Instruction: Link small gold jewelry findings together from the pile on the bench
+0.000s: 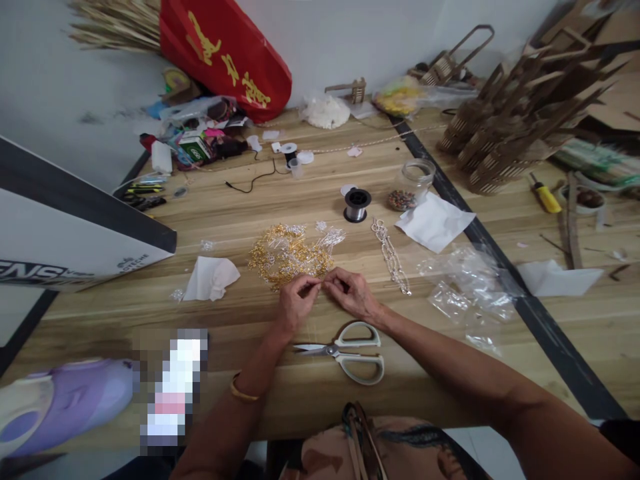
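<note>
Gold-coloured bead pile [286,257] heaped at 12 o'clock of the hands, just beside the fingertips, presumably for short reach. Left hand [295,301] and right hand [354,295] each narrowed to a pinch, tips meeting on one small piece [321,283], too fine to identify. Wrists low over wooden table [150,313], likely for steadiness. Scissors [350,353] laid at 6 o'clock, blades towards 9 o'clock, clear of fingers.

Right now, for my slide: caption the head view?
Pinched shut, the left hand and right hand meet at a gold bead pile on the wooden table, scissors nearby.
</note>
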`<state>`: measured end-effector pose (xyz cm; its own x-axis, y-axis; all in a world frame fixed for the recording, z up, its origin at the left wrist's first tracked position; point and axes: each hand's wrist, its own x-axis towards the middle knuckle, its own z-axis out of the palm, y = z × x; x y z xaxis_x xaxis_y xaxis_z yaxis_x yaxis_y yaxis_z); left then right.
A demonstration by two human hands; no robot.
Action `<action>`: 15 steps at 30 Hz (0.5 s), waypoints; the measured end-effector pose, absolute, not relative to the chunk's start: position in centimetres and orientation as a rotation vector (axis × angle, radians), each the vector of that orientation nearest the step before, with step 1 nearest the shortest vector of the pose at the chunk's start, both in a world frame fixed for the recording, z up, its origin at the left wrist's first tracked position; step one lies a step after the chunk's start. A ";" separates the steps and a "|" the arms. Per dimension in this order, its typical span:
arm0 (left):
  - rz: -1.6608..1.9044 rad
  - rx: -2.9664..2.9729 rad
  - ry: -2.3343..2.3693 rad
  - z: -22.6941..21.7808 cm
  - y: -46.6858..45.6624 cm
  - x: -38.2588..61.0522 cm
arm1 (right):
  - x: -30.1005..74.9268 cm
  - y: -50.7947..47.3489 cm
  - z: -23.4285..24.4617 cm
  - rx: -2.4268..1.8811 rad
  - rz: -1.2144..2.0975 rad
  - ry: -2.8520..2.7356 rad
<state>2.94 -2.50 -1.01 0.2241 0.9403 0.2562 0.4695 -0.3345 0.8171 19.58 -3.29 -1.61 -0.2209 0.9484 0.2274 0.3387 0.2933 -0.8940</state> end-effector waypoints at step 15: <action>0.963 2.090 1.374 -0.3 -2.5 3.3 | 19.6 -3.6 -0.8 -1.191 0.867 -1.911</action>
<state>3.27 -2.49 -0.31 0.2574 0.9176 0.3029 0.5978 -0.3975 0.6962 19.61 -3.58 -0.81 -0.3207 0.9219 0.2173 0.4436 0.3489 -0.8255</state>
